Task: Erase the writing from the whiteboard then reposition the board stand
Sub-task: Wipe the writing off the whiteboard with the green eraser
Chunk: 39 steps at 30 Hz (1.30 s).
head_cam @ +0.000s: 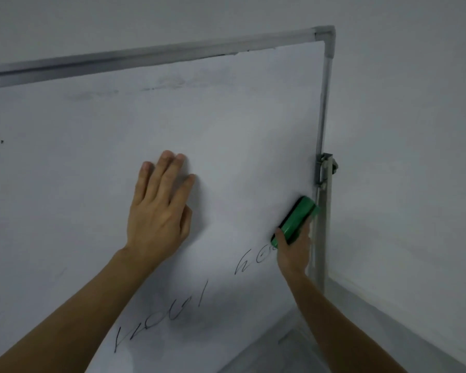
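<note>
On my feed, the big white rectangular whiteboard (226,117) fills most of the view, tilted across the picture, with its grey metal frame (151,56) running along the top and down the right side. The left hand (158,208) lies flat on the board near the middle. Its fingers are straight and close together, pointing up, with the thumb tucked alongside and the palm pressed on the white surface.

Over on the right, the right hand (293,251) grips the green plastic block eraser (297,218). Its thumb is on the near side and its fingers wrap round the lower end, though I can't see the fingertips on the far side. The eraser sits slanted against the board, its upper end right up by the frame's right edge.

Just below the eraser I see black handwritten marker strokes (253,261), a short word partly covered by the right hand. A second scrawl of black marker letters (170,319) sits lower and further left, between the two forearms. I can't read either one for sure. Faint grey smudges (167,83) run along under the top rail.

At the right edge, a grey metal clamp bracket (324,168) joins the frame to the pale upright post of the board stand (324,189), which runs downward just behind the eraser and right wrist. A plain grey-white wall (401,130) stands behind it all.
</note>
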{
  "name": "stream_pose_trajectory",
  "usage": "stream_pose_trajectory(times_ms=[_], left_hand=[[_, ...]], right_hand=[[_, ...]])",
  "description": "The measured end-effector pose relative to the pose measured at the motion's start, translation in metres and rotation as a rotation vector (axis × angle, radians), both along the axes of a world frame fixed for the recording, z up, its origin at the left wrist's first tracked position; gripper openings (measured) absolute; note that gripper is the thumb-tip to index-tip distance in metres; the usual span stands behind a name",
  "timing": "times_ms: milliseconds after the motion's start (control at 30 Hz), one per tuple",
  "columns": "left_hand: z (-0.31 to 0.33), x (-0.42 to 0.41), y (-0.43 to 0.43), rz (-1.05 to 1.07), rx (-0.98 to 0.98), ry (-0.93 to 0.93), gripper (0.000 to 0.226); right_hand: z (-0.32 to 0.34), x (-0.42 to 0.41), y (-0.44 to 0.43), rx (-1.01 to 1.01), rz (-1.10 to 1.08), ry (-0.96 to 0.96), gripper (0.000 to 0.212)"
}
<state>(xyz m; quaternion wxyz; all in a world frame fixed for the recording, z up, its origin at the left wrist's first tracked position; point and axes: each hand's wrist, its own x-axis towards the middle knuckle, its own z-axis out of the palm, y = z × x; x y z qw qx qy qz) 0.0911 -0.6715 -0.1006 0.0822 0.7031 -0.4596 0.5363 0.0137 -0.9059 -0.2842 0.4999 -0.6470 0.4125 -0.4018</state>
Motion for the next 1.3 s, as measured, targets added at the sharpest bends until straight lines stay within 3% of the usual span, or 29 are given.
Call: stream_pose_trajectory(times_ms=[167,267,400,500,567,633,700,900,1000,1033,1133,1167,1200,1300], left_hand=[[-0.001,0.005,0.003,0.039,0.006,-0.014,0.042],[-0.001,0.008,0.005,0.05,0.023,-0.022,0.043],[0.0,0.01,0.003,0.041,0.005,-0.03,0.043],[-0.002,0.011,0.001,0.035,-0.005,-0.043,0.044],[-0.003,0.011,0.002,0.032,-0.006,-0.053,0.043],[-0.003,0.011,0.004,0.036,0.0,-0.048,0.043],[-0.003,0.01,0.005,0.032,0.013,-0.037,0.043],[-0.002,0.011,0.006,0.029,0.019,-0.028,0.043],[-0.003,0.009,0.007,0.032,0.034,-0.012,0.044],[-0.002,0.008,0.008,0.032,0.044,-0.005,0.044],[0.004,0.002,0.013,0.023,0.063,0.021,0.046],[0.005,-0.001,0.016,0.012,0.057,0.029,0.045],[0.004,-0.004,0.021,-0.002,0.045,0.035,0.045],[-0.004,-0.01,0.04,-0.015,0.016,0.022,0.047]], right_hand=[[-0.085,-0.015,0.062,0.217,0.199,0.199,0.093],[-0.083,-0.009,0.056,0.374,0.26,0.159,0.094],[-0.029,0.009,0.052,0.166,0.163,-0.08,0.087],[-0.032,0.012,0.068,0.068,0.141,-0.071,0.086],[-0.065,0.004,0.086,0.187,0.162,0.038,0.088],[-0.088,-0.007,0.094,0.443,0.251,0.106,0.09],[-0.09,-0.006,0.089,0.599,0.27,0.034,0.09],[-0.024,0.019,0.103,0.18,0.19,-0.175,0.085],[-0.049,0.013,0.109,0.162,0.16,-0.112,0.085],[-0.065,0.009,0.103,0.237,0.168,-0.082,0.087],[-0.095,0.004,0.071,0.755,0.186,-0.04,0.09],[-0.094,0.006,0.063,0.802,0.161,-0.057,0.09],[-0.086,0.007,0.059,0.751,0.127,-0.086,0.089],[-0.038,0.014,0.067,0.352,0.067,-0.211,0.084]])
